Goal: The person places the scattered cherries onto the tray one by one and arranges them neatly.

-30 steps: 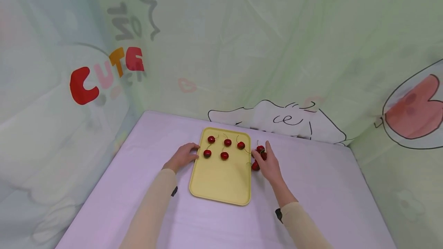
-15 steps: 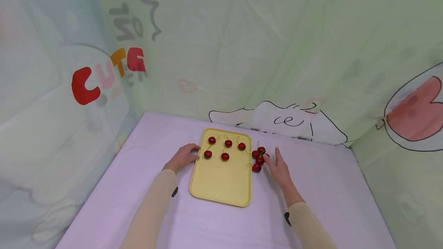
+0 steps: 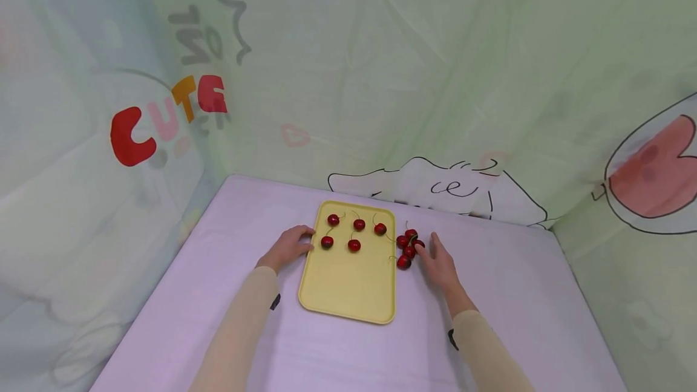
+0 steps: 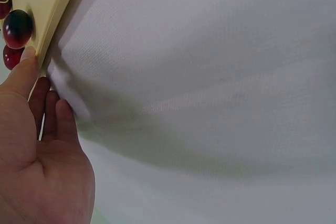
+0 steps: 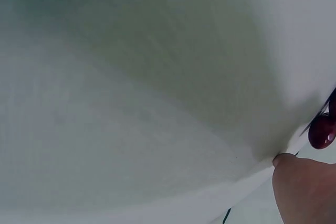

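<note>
A yellow tray (image 3: 348,283) lies on the table with several red cherries in two rows, one of them a dark red cherry (image 3: 354,245). At its left edge, my left hand (image 3: 285,248) holds the rim; in the left wrist view the thumb is on the rim and the fingertips lie against its outer side. My right hand (image 3: 440,268) is beside a cluster of cherries (image 3: 409,251) right of the tray, thumb and fingers apart, nothing seen held. Only part of this hand shows in the right wrist view, near two cherries (image 5: 322,131).
A pale lilac cloth (image 3: 506,295) covers the table. Patterned curtains (image 3: 381,77) hang behind it and along both sides, close to the table's edges.
My right hand has drawn back to the right from over the loose cherries, uncovering them, then stayed nearly still. The left hand and the cherries in the tray keep their places.
</note>
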Available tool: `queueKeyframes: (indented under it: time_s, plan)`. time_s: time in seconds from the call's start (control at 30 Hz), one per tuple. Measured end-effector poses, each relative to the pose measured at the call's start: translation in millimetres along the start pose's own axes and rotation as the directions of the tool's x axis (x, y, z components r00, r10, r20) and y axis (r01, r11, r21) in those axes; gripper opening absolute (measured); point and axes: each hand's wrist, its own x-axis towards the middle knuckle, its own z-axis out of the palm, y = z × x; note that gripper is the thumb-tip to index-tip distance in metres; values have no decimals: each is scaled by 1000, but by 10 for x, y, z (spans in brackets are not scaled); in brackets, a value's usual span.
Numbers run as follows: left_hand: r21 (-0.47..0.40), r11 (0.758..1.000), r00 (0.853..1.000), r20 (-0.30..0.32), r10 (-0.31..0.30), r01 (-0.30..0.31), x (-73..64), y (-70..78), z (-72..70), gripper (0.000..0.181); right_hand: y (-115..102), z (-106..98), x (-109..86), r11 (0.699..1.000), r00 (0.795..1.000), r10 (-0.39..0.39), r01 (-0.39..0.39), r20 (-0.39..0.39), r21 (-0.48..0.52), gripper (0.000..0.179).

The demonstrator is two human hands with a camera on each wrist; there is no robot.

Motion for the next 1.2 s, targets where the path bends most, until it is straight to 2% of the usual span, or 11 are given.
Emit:
queueKeyframes:
  time_s: [0.37,0.87,1.2]
  plan:
    - [2,999,999,-4,35,-35,39,-65,25,38,-31,51,64,998,1000,-31,31,4,-60,73]
    - [1,1000,1000,-5,6,-6,-20,16,1,38,-52,122,96,992,996,-91,89,-22,-89,56]
    - [7,1000,1000,0,15,-15,6,-7,0,37,-61,131,64,992,990,-106,99,-92,-76,54]
